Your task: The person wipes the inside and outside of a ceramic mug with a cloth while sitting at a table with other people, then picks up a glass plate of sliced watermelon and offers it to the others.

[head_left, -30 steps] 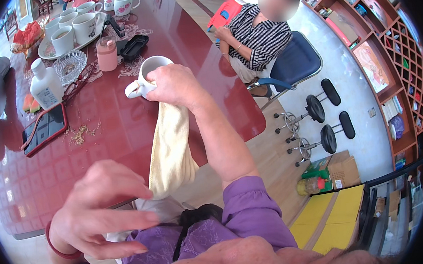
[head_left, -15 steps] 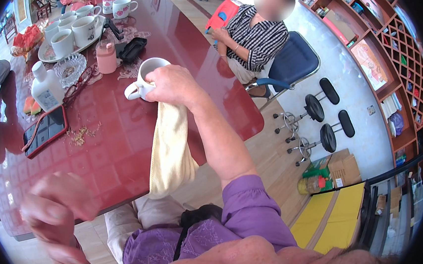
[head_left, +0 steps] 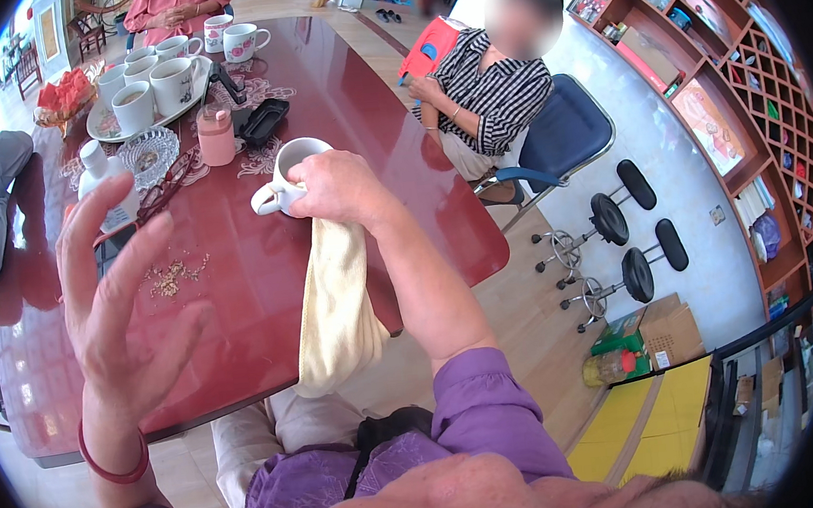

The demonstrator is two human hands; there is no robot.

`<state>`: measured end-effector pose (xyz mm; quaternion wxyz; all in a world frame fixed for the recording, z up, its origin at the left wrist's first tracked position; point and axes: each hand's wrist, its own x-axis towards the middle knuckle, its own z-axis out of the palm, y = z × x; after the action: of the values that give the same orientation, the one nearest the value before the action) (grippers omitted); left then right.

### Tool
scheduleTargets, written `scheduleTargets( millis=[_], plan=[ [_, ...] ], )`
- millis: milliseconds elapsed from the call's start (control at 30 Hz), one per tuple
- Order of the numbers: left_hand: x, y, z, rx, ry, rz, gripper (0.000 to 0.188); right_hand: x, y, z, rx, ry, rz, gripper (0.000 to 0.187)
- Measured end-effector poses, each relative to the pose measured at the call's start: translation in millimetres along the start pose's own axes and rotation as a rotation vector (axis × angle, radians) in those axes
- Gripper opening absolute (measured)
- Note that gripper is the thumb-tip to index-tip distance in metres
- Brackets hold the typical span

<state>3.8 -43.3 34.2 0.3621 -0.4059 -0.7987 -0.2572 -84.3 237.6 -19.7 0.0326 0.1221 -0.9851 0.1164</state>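
Observation:
My right hand point(head_left: 344, 187) is closed on a white mug point(head_left: 299, 152) near the table's right side, its fingertips at the rim. A pale yellow cloth point(head_left: 334, 307) is bunched in the same hand and hangs down over the table edge. The mug's handle points left. How far the cloth reaches into the mug is hidden by my fingers. My left hand point(head_left: 113, 344) is raised over the near left of the table, fingers spread, holding nothing. Behind it a phone point(head_left: 118, 246) is mostly covered, and a white bottle point(head_left: 99, 173) stands partly hidden.
Crumbs point(head_left: 177, 275) lie on the red table point(head_left: 241, 334). Farther back are a pink jar point(head_left: 216, 135), a black case point(head_left: 264, 122), a glass ashtray point(head_left: 149, 158) and a tray point(head_left: 110, 132) of several mugs. A person in stripes point(head_left: 499, 94) sits at the right; two others sit around the table.
My left hand has lifted from low over the table's near left and opened, now covering much of the phone. My right hand keeps hold of the mug and cloth. The view has shifted slightly.

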Motion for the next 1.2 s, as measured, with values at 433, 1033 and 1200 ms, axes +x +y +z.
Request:
scheduleTargets(
  millis=[433,1033,1200],
  plan=[
    [68.9,-15.2,23.6,0.256,0.152,0.094,0.067,-1.0,6.2,2.7,0.018,0.061,-0.017,0.027],
    [-0.4,26.8,26.6,-0.073,-0.601,0.003,0.062,-2.2,-6.1,-9.2,0.004,-0.003,0.012,0.019],
    [14.7,38.0,3.1,-0.137,-0.408,0.009,0.072,0.7,-0.6,-2.8,0.033,0.025,-0.008,0.027]
  ],
)
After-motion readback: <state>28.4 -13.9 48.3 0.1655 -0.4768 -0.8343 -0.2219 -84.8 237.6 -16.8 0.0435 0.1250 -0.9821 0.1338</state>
